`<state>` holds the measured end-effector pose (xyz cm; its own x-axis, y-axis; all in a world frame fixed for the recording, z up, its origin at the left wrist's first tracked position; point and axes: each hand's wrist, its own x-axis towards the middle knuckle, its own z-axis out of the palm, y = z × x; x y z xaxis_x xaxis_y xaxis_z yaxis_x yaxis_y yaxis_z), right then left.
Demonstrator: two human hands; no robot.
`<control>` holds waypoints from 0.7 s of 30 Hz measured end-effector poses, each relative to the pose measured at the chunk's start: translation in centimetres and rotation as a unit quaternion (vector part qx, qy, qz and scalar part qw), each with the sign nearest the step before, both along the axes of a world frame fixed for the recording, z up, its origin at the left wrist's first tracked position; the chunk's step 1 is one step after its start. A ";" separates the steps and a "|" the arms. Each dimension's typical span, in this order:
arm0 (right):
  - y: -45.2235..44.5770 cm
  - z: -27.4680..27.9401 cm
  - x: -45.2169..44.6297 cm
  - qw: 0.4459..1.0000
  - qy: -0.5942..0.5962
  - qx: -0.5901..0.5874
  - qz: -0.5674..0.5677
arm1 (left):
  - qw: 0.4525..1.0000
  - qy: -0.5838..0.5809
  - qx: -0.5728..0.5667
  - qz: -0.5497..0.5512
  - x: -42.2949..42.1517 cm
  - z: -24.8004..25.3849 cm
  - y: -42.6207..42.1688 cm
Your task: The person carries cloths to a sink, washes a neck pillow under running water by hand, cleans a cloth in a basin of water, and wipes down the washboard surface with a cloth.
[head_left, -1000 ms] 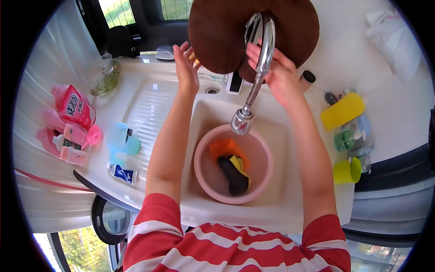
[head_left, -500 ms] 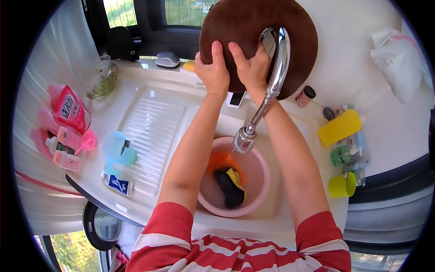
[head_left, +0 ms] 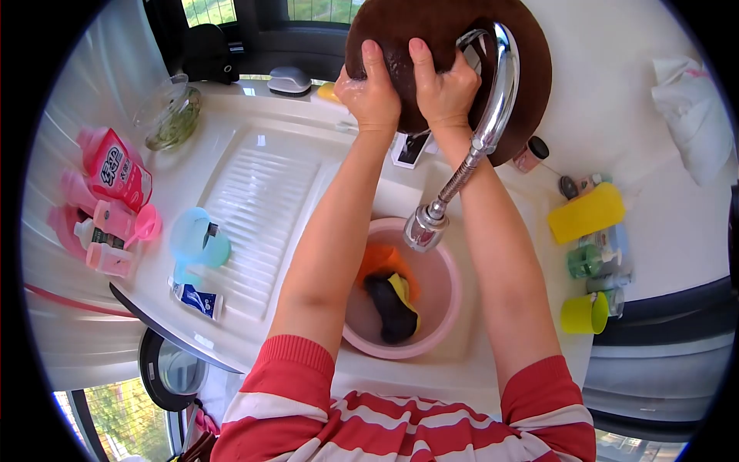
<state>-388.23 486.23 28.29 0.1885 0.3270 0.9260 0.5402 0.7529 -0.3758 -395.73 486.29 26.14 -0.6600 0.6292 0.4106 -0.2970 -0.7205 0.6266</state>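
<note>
A large, round, dark-brown piece with a soft, suede-like surface (head_left: 527, 85) is held up behind the tap; I cannot tell its exact kind. My left hand (head_left: 371, 96) is closed on its near edge, thumb on top and fingers underneath. My right hand (head_left: 448, 91) grips it the same way, close beside the left. A wet, shiny patch shows between the thumbs. The chrome tap (head_left: 504, 85) arches over my right wrist, and its nozzle (head_left: 426, 228) points down at a pink basin (head_left: 453, 308). Inside the basin are an orange cloth (head_left: 373, 260) and a black-and-yellow item (head_left: 394, 312).
Left of the sink's ribbed drainboard (head_left: 262, 208) are a light-blue cup (head_left: 204, 239), a toothpaste tube (head_left: 198, 300) and pink detergent bottles (head_left: 119, 173). A brush (head_left: 289, 81) lies by the window. On the right sit a yellow sponge (head_left: 586, 212), small bottles (head_left: 585, 262) and a lime cup (head_left: 583, 313).
Both hands and the brown piece sit slightly higher and further right in view, partly because the camera shifted. A wet patch now shows between the thumbs.
</note>
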 end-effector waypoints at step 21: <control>-2.8 2.3 2.0 0.974 -0.193 0.118 0.005 | 0.932 0.013 0.106 -0.348 -3.9 4.3 -2.7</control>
<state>-386.26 483.45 30.59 -0.1917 0.0955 0.9768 0.5987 0.8000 0.0393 -399.64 483.63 30.45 -0.1115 0.8042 0.5838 -0.7247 -0.4678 0.5060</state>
